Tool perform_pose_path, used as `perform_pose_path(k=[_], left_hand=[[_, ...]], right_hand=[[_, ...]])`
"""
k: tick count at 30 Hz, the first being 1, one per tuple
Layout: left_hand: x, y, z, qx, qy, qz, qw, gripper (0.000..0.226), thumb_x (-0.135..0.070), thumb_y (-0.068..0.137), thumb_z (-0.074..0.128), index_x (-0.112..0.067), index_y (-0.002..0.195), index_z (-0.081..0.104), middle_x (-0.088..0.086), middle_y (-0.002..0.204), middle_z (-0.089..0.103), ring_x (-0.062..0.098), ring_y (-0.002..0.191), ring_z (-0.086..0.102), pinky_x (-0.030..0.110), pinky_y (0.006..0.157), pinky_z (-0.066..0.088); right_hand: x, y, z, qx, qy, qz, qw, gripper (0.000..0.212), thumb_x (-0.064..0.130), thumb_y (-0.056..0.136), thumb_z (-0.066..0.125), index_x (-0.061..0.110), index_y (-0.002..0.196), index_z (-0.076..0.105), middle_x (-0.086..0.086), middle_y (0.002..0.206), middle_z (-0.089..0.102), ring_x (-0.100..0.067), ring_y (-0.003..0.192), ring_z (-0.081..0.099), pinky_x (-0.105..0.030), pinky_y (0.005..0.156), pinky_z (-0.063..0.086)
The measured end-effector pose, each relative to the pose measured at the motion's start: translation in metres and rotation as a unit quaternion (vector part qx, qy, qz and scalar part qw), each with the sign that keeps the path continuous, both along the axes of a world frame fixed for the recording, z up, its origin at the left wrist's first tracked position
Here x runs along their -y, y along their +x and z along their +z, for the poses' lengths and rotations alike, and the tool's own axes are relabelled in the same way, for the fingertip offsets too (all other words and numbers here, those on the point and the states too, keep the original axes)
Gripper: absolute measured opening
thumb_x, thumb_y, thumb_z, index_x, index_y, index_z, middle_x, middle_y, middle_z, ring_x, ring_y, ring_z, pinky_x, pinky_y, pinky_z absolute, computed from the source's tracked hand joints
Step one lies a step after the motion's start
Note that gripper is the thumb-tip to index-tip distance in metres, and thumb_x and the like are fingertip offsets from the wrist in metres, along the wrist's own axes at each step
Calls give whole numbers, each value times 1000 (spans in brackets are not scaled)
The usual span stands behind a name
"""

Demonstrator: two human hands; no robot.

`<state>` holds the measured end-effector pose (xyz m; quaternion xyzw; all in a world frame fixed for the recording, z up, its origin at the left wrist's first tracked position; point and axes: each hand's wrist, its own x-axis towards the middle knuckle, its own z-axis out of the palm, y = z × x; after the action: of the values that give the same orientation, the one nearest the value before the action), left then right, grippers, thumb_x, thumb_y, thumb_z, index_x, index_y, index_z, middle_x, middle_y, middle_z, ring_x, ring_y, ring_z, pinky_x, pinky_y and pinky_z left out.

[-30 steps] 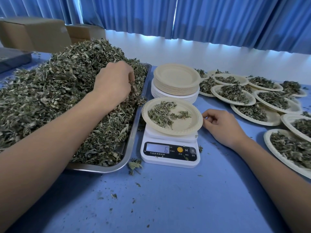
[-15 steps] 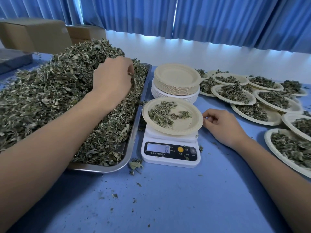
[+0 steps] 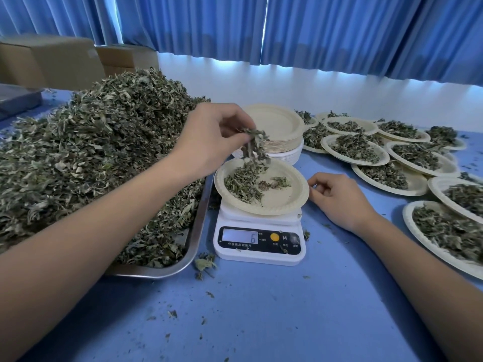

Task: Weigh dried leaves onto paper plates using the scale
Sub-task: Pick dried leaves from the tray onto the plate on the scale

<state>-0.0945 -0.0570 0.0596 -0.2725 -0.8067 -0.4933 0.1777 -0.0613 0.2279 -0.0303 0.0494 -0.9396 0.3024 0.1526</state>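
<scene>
Head view:
- The left hand (image 3: 214,137) hovers above the paper plate (image 3: 287,202) that sits on the white scale (image 3: 261,246). Its grip is narrow, with fingertips pinching a dangling tuft of dried leaves (image 3: 254,145) over the plate's far left edge.
- The plate holds a small scatter of leaves, mostly on its left half. The scale's display (image 3: 240,235) reads 6.
- Risk: the tuft hangs near the rim, so if it is let go all at once, some leaves may fall outside the plate onto the counter (image 3: 261,309) or the scale's face, where crumbs already lie.
- Risk: dropping the whole pinch could overshoot the target weight. Loosening the grip a little at a time looks safer.
- The right hand (image 3: 339,197) rests on the counter just beside the plate's right rim, its fingers loosely curled and apparently holding nothing. I cannot tell whether they touch the rim.
- Risk: any pressure from that hand on the rim would falsify the reading or tip the plate, which overhangs the scale.
- The left forearm passes over the heaped leaves (image 3: 104,152) in the metal tray (image 3: 198,231), and brushing them may spill more.
- A stack of empty plates (image 3: 277,124) stands behind the scale, and filled plates (image 3: 355,150) crowd the right.
</scene>
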Motion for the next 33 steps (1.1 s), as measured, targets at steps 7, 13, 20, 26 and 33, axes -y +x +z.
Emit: perform_pose_path(k=[7,13,20,26,33], left_hand=[[-12,2,-15,37,-51,-71,995,14,-4,84,78,-11,96,77,-1,88,76,15,82,72,29,81,59],[-12,-1,-22,56,-132,-83,986,21,-28,85,79,-27,107,78,-15,112,72,1,102,65,34,92,55],[-3,-7,-14,46,-76,-12,996,19,-16,96,63,-25,106,76,-12,99,74,7,93,68,34,89,56],[27,-26,-5,94,-315,168,930,30,-14,88,59,-26,115,66,-1,103,66,20,88,64,38,84,56],[43,-29,-9,172,-497,154,836,32,-30,79,84,-28,108,70,0,111,66,22,91,58,33,85,49]], right_hand=[[2,-1,0,2,4,-2,1000,17,22,95,66,30,81,68,2,61,60,-5,48,46,-15,50,39],[2,0,2,3,-3,-1,1000,15,21,95,67,28,81,69,7,58,59,-4,48,47,-13,52,39],[3,2,2,8,-1,-1,1000,16,20,95,65,29,83,69,8,59,60,-3,49,48,-12,51,38],[3,2,3,10,-1,-5,1000,15,21,95,66,28,83,70,8,58,59,-4,48,48,-13,52,39],[3,2,4,13,0,-6,1000,14,21,96,65,27,84,70,5,59,60,-4,48,47,-13,51,39]])
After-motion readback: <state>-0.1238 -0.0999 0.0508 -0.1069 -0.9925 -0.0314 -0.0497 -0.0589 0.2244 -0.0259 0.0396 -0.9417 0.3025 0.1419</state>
